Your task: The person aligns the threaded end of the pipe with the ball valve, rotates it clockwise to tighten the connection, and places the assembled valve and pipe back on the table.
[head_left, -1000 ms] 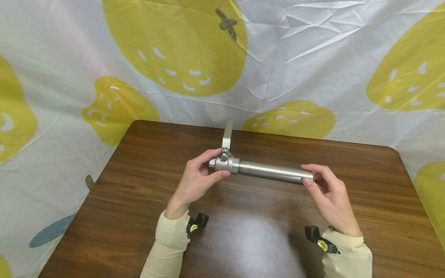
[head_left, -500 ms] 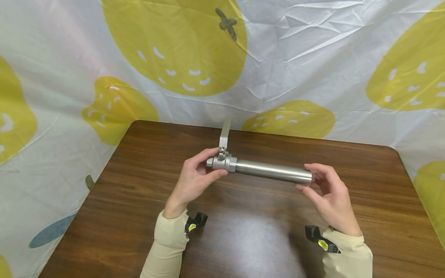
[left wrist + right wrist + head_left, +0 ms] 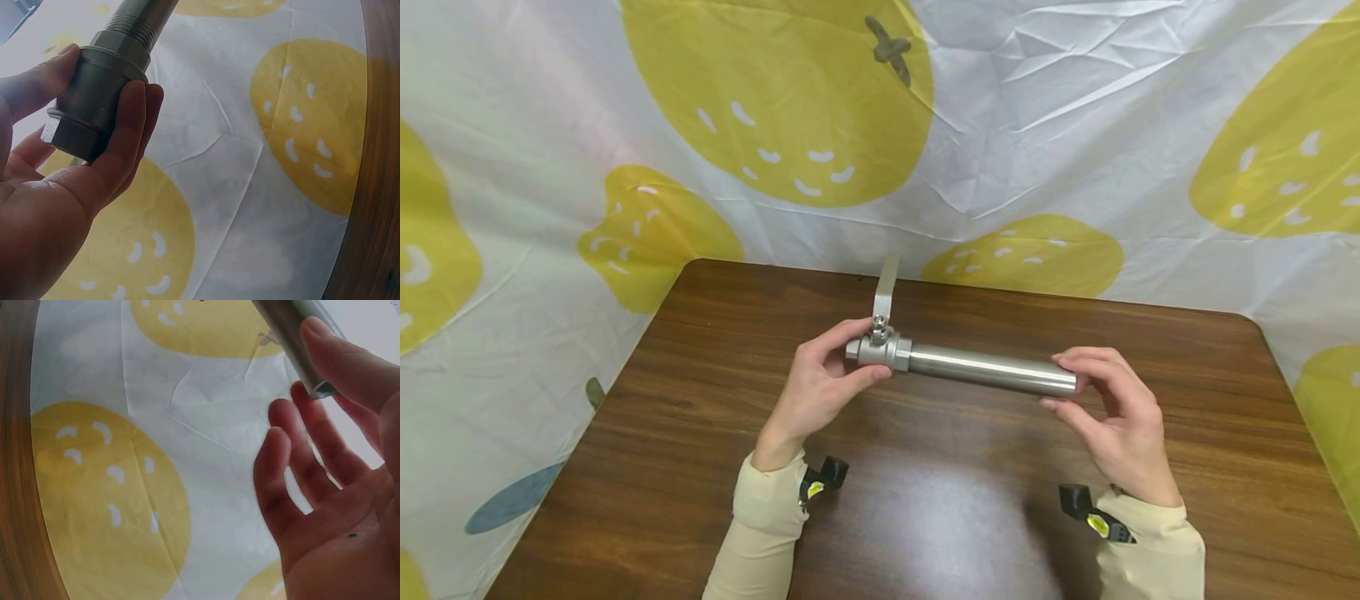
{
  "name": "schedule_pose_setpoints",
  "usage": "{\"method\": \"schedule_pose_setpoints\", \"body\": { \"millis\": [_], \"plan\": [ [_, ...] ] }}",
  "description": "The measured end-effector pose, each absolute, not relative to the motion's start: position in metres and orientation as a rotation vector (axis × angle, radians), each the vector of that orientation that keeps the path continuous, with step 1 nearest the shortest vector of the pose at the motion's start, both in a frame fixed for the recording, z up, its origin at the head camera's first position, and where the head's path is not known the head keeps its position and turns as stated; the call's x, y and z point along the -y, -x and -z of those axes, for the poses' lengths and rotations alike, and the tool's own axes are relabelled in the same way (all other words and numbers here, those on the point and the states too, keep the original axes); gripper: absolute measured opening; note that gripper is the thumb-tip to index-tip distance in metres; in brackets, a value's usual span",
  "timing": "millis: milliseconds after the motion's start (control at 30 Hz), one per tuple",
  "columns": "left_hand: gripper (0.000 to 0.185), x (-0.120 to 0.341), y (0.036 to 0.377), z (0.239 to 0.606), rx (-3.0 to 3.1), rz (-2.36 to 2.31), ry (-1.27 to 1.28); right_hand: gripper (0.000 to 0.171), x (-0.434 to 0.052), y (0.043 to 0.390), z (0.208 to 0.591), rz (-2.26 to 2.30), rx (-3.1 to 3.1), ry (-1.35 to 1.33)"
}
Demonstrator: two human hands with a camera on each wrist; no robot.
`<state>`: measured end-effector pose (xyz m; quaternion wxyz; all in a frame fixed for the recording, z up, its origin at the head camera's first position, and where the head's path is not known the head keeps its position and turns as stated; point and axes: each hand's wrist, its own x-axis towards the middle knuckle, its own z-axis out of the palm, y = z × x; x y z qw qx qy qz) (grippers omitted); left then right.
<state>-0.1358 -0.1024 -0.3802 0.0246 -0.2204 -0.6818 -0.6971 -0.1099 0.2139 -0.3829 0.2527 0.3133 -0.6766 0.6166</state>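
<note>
Stainless steel valve (image 3: 877, 350) and pipe (image 3: 992, 372), joined end to end, held level above the desk (image 3: 925, 500). Left hand (image 3: 820, 387) fingers wrap the valve body; right hand (image 3: 1112, 417) fingers pinch the pipe's 3 o'clock end. Handle (image 3: 887, 287) points toward 12 o'clock. Threads remain exposed at the joint, so tightening appears unfinished.

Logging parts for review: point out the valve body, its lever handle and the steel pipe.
valve body (image 3: 878, 352), head view, middle of its housing.
lever handle (image 3: 886, 287), head view, flat blade.
steel pipe (image 3: 992, 371), head view, mid-length.
</note>
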Motion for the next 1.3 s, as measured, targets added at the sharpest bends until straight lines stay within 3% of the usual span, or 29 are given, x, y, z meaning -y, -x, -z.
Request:
{"method": "schedule_pose_setpoints", "body": {
  "millis": [533, 900, 1300],
  "plan": [
    [0.052, 0.100, 0.134, 0.379, 2.080, 2.139, 0.707, 0.040, -0.213, 0.108, 0.381, -1.721, 1.803, -0.841],
    [0.051, 0.099, 0.135, 0.380, 2.058, 2.129, 0.749, 0.036, -0.221, 0.108, 0.393, -1.501, 2.072, -0.608],
    [0.052, 0.097, 0.134, 0.380, 2.054, 2.145, 0.734, 0.018, -0.222, 0.109, 0.397, -1.456, 2.114, -0.519]
  ]
}}
